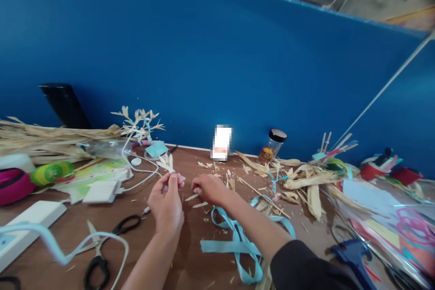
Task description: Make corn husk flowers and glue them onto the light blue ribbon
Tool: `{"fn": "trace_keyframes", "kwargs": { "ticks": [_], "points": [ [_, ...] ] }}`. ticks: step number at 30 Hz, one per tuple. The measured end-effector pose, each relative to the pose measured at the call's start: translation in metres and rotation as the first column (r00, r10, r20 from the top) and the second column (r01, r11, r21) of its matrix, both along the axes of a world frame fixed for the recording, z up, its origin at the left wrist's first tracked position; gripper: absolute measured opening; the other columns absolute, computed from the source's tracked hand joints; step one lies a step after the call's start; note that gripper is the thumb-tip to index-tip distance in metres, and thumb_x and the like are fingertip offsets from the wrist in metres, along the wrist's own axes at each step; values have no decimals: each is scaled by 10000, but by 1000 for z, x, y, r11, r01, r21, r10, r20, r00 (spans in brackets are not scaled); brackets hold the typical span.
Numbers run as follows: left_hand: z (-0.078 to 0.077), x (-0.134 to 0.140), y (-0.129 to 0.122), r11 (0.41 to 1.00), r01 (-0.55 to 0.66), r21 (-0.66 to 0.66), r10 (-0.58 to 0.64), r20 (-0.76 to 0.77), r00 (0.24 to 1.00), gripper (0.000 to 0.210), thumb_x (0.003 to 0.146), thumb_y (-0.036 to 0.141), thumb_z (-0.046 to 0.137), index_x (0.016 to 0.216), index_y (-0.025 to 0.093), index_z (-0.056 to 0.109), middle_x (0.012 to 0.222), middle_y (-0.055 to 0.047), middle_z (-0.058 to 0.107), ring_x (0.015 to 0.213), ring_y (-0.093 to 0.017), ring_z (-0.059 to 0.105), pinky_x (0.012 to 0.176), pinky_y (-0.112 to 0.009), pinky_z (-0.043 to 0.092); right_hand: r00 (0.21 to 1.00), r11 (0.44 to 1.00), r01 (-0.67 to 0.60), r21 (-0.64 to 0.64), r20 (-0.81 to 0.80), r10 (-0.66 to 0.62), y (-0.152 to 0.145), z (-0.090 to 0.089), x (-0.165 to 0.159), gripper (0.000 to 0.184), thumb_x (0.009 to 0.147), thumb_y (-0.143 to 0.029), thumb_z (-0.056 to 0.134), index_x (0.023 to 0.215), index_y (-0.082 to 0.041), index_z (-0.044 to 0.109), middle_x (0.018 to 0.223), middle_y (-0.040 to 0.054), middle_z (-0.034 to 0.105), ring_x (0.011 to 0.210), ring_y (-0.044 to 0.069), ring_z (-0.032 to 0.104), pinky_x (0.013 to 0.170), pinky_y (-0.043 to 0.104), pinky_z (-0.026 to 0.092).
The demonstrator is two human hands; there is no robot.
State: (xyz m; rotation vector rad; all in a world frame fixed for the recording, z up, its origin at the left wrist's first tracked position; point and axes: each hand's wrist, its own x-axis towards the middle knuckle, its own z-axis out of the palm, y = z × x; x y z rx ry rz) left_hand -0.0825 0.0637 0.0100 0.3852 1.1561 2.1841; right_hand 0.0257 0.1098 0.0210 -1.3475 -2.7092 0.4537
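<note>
My left hand (167, 201) pinches a small pale flower of dried husk strips (166, 162) between thumb and fingers, its petals pointing up. Just to the right, my right hand (210, 189) is closed, fingers curled down close to the brown table (190, 263). Whatever its fingertips may hold is hidden. Husk scraps (200, 205) lie under and around that hand. Below my right forearm runs a light blue ribbon (231, 247) in loose loops. Black-handled scissors (98, 244) lie spread on the table, left of my left forearm.
Finished-looking husk flowers (137, 122) stand at the back left, near a white charger (102, 191) and cable. A power strip (30, 231) lies front left. At the back are a blurred-out bright rectangle (221, 142) and a black-lidded jar (272, 145). A blue glue gun (353, 258) lies right.
</note>
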Motion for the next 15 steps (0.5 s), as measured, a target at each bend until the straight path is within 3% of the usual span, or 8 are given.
{"fn": "trace_keyframes", "kwargs": {
  "ticks": [7,10,15],
  "points": [
    [4,3,-2,1000,30,9,-31,41,999,215,609,221,667,788,117,608,630,18,621,544,-63,549,569,-198,447,997,994,-8,-105,-81,-1,10,-2,0,65,589,-156,650,589,-216,627,676,-18,616,636,147,551,552,229,351],
    [4,4,-3,997,78,-6,-77,78,994,225,600,220,675,788,117,607,631,22,609,546,-56,540,560,-181,439,974,993,61,-106,-212,-82,10,0,12,60,645,-158,606,677,-207,619,671,-11,605,641,142,540,572,237,361],
    [0,15,-9,965,255,-67,-242,158,957,207,595,203,680,769,120,602,651,10,609,556,-56,548,565,-172,444,870,980,127,-154,-457,-185,-10,9,39,127,748,-232,545,861,-188,584,727,-6,606,641,110,539,591,216,403]
  ]
}}
